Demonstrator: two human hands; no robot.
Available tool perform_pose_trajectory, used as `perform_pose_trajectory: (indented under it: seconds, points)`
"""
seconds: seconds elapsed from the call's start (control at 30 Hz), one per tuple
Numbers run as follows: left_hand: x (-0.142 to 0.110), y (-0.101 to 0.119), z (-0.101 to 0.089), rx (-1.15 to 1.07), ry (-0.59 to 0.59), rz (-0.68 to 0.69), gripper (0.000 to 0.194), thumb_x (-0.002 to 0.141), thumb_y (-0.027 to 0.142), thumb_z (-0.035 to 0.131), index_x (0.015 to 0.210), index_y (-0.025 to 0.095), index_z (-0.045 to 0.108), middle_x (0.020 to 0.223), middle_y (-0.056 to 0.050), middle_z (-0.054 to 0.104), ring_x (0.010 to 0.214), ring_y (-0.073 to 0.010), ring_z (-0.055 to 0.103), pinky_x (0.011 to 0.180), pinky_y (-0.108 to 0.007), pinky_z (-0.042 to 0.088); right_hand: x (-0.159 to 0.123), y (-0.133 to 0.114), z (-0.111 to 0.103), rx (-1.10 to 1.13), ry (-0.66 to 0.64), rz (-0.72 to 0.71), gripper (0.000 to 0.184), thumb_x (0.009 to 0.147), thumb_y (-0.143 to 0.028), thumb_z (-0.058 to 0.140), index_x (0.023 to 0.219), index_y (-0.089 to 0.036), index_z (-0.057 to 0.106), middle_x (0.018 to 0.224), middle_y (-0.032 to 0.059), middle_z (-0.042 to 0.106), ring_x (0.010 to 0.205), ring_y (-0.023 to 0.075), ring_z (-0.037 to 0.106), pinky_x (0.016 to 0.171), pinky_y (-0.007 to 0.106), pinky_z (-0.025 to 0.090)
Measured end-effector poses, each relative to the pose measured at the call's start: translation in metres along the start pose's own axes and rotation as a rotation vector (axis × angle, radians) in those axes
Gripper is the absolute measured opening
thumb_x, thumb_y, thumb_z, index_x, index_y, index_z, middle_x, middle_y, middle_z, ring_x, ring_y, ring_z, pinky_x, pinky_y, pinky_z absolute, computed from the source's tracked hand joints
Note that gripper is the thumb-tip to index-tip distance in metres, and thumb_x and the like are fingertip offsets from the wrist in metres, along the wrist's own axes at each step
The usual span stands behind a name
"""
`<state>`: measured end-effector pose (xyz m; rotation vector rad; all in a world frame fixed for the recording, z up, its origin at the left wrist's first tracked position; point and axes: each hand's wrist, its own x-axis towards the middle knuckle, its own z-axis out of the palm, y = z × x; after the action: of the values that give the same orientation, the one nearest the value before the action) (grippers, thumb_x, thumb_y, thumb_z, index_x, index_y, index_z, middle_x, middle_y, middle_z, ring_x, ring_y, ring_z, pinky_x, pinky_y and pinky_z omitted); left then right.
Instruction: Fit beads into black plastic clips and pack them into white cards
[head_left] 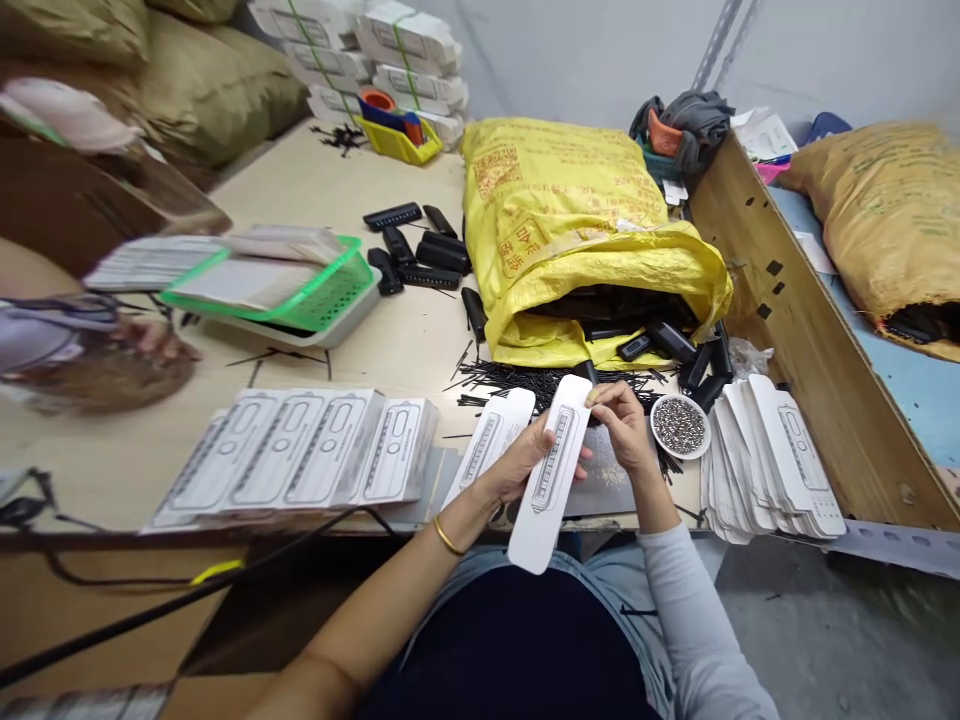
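A white printed carton [541,520], long and narrow with rounded end flaps, is held tilted over the table's front edge. My left hand [523,462] is wrapped around its middle, fingers showing on the far side. At the carton's upper end, my right hand [621,418] pinches the corner of the flap between thumb and fingers. Just left of it, another white carton [484,440] lies on the table. Beyond my hands lies a heap of thin black sticks [540,380]. Close to my right hand is a round white bowl of small metal screws [680,426].
A yellow sack [562,190] spills black plastic parts. Folded cartons [772,460] lie right beside a wooden side board [825,370]. Finished-looking boxes [300,450] stand in a row at left. Further left are a green basket [337,290] and another person's hand [150,340]. A black cable [225,580] crosses the front.
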<state>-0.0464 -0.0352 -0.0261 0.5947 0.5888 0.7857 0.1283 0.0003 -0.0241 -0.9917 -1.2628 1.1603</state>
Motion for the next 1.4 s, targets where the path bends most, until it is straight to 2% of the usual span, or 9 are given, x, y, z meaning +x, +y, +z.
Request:
perform_pose_trajectory:
  seconds: [0.13,0.3,0.47,0.6,0.77,1.07,1.23,1.33,1.4]
  points:
    - [0.005,0.000,0.013,0.125,0.111,0.118,0.075,0.073,0.038,0.074,0.138,0.034,0.037,0.113,-0.009,0.063,0.077,-0.0189,0.068,0.069,-0.030,0.056,-0.026,0.009,0.018,-0.113,0.170,0.054,0.022,0.085,-0.037,0.054,0.098,-0.021,0.063,0.113,0.0074,0.055,0.107,0.0191,0.053,0.091,0.034,0.043]
    - [0.010,-0.006,0.019,0.344,0.234,0.194,0.040,0.074,0.028,0.072,0.110,0.021,0.056,0.103,-0.005,0.063,0.091,-0.0182,0.062,0.083,-0.025,0.050,-0.037,0.018,0.026,-0.155,0.221,0.083,0.028,0.087,-0.039,0.052,0.069,-0.018,0.055,0.088,0.0028,0.053,0.086,0.0157,0.055,0.081,0.029,0.046]
    - [0.016,-0.012,0.021,0.294,0.299,0.091,0.072,0.076,0.032,0.070,0.134,0.025,0.028,0.093,-0.004,0.065,0.076,-0.0171,0.065,0.077,-0.032,0.052,-0.031,0.019,0.019,-0.044,0.216,0.112,0.025,0.083,-0.037,0.057,0.102,-0.021,0.057,0.100,0.0045,0.059,0.085,0.0153,0.059,0.076,0.029,0.048]
    - [0.013,-0.011,0.022,0.254,0.283,0.022,0.094,0.077,0.035,0.070,0.147,0.027,0.008,0.082,-0.002,0.067,0.062,-0.0169,0.063,0.077,-0.038,0.052,-0.027,0.016,0.014,0.073,0.131,0.169,0.023,0.085,-0.040,0.056,0.077,-0.019,0.056,0.082,0.0013,0.060,0.077,0.0142,0.058,0.073,0.027,0.047]
    - [0.009,-0.008,0.019,0.545,0.324,0.147,0.095,0.073,0.035,0.073,0.149,0.019,0.018,0.092,-0.005,0.066,0.088,-0.0206,0.062,0.092,-0.035,0.043,-0.022,0.014,0.015,0.174,0.180,0.295,0.024,0.078,-0.040,0.064,0.087,-0.019,0.058,0.080,-0.0005,0.059,0.069,0.0123,0.055,0.064,0.024,0.045]
    - [0.003,-0.009,0.012,0.659,0.207,-0.038,0.088,0.090,0.050,0.047,0.150,0.017,-0.009,0.075,-0.001,0.061,0.068,-0.0149,0.057,0.069,-0.029,0.047,-0.072,0.014,0.017,-0.004,0.294,0.243,0.021,0.081,-0.038,0.061,0.089,-0.018,0.061,0.090,0.0026,0.064,0.086,0.0160,0.058,0.081,0.029,0.044]
    - [-0.011,-0.022,0.006,0.967,-0.080,0.443,0.090,0.085,0.033,0.059,0.150,0.027,-0.003,0.146,-0.018,0.035,0.127,-0.0275,0.046,0.101,-0.047,0.041,-0.069,0.005,0.008,0.025,0.577,0.271,0.026,0.083,-0.045,0.057,0.089,-0.020,0.052,0.078,-0.0026,0.057,0.068,0.0113,0.053,0.066,0.024,0.044]
    - [-0.014,-0.028,0.007,1.168,-0.152,0.877,0.075,0.073,0.024,0.073,0.138,0.027,0.034,0.143,-0.017,0.038,0.137,-0.0323,0.032,0.111,-0.056,0.027,-0.051,0.004,0.018,-0.047,0.452,0.233,0.027,0.089,-0.046,0.046,0.085,-0.020,0.050,0.075,-0.0014,0.055,0.066,0.0125,0.052,0.065,0.026,0.046]
    - [-0.014,-0.026,0.007,1.106,0.008,0.963,0.065,0.071,0.024,0.073,0.126,0.025,0.039,0.124,-0.013,0.054,0.124,-0.0290,0.048,0.107,-0.054,0.034,-0.035,0.010,0.024,-0.283,0.383,0.122,0.025,0.089,-0.042,0.046,0.091,-0.019,0.053,0.089,0.0044,0.059,0.081,0.0164,0.056,0.077,0.032,0.047]
